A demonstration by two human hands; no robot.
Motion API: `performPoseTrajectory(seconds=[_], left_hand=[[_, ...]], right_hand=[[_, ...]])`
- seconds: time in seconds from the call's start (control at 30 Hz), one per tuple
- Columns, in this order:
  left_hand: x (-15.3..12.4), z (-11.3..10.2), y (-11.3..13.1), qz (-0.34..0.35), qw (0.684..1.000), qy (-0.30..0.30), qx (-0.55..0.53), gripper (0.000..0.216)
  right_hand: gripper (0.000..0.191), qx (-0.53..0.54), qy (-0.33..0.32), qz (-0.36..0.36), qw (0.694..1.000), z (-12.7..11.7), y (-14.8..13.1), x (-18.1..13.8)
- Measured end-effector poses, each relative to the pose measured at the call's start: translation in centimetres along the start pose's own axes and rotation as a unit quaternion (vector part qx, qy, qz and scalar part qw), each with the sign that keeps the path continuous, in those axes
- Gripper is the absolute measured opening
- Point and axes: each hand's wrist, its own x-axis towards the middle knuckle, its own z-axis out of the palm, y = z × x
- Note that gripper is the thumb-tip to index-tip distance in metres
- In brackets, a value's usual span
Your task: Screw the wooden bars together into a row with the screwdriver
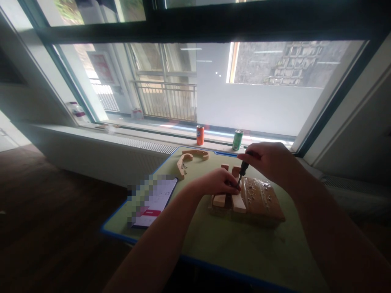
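Head view, right grip: the right hand (266, 158) closes around the screwdriver (244, 168), over the left part of the wrapped package (259, 209).
Left grip: the left hand (217, 182) gathers its fingers at the driver's tip; cannot tell what they pinch.
Wooden block (238, 204): below the tip, lying on the package's left part.
Driver handling: best kept aligned and pressed steadily, fingertips clear should it slip.
Curved wooden piece (180, 164): on the tabletop (232, 250), beyond the package, leftward.

Your right hand (267, 156) grips a tilted screwdriver (244, 167); your left hand (217, 181) is at its tip, over a wooden piece (238, 204).
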Motion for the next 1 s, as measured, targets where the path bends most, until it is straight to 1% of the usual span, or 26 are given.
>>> performPoseTrajectory(seconds=[0.1,0.2,0.27,0.33,0.4,0.43,0.5,0.53,0.6,0.67,0.73,0.8,0.87,1.0], left_hand=[[0.0,0.0,-0.1,0.002,1.0,-0.006,-0.001,0.028],[0.0,0.0,-0.1,0.003,1.0,-0.003,0.006,0.028],[0.0,0.0,-0.1,0.003,1.0,0.0,0.007,0.028],[0.0,0.0,-0.1,0.006,1.0,0.0,0.005,0.028],[0.0,0.0,0.0,0.003,1.0,0.003,0.007,0.028],[0.0,0.0,0.0,0.0,1.0,0.005,0.008,0.028],[0.0,0.0,0.1,-0.009,1.0,0.003,0.008,0.029],[0.0,0.0,0.0,-0.011,1.0,0.002,0.007,0.03],[0.0,0.0,0.0,-0.005,1.0,0.002,0.008,0.03],[0.0,0.0,-0.1,0.006,1.0,0.004,0.012,0.03],[-0.1,0.0,-0.1,0.012,1.0,0.004,0.013,0.03],[-0.1,0.0,0.0,0.007,1.0,0.005,0.015,0.03],[-0.1,0.0,0.0,0.001,1.0,0.005,0.018,0.03],[-0.1,0.0,0.0,0.004,1.0,0.007,0.019,0.031]], right_hand=[[0.03,0.033,0.005,-0.019,0.999,0.2,0.1,-0.1],[0.032,0.077,-0.038,-0.032,0.996,-0.2,0.3,-0.2],[0.03,0.071,-0.058,-0.028,0.995,-0.6,0.3,-0.3],[0.033,0.031,-0.046,-0.01,0.998,-0.8,0.3,-0.3],[0.042,-0.02,-0.019,0.009,1.0,-0.7,0.2,-0.3],[0.042,-0.033,-0.005,0.013,0.999,-0.6,0.2,-0.2],[0.034,-0.015,0.013,-0.002,1.0,-0.3,0.3,-0.2],[0.03,0.01,0.01,-0.018,1.0,-0.2,0.4,-0.2],[0.027,0.062,-0.022,-0.048,0.997,-0.3,0.6,-0.3],[0.028,0.095,-0.069,-0.063,0.991,-0.5,0.6,-0.5],[0.032,0.119,-0.108,-0.057,0.985,-0.9,0.5,-0.6],[0.034,0.146,-0.12,-0.04,0.981,-1.0,0.3,-0.5],[0.032,0.157,-0.116,-0.02,0.981,-0.6,0.1,-0.2],[0.03,0.1,-0.041,0.014,0.994,1.0,0.0,0.2]])
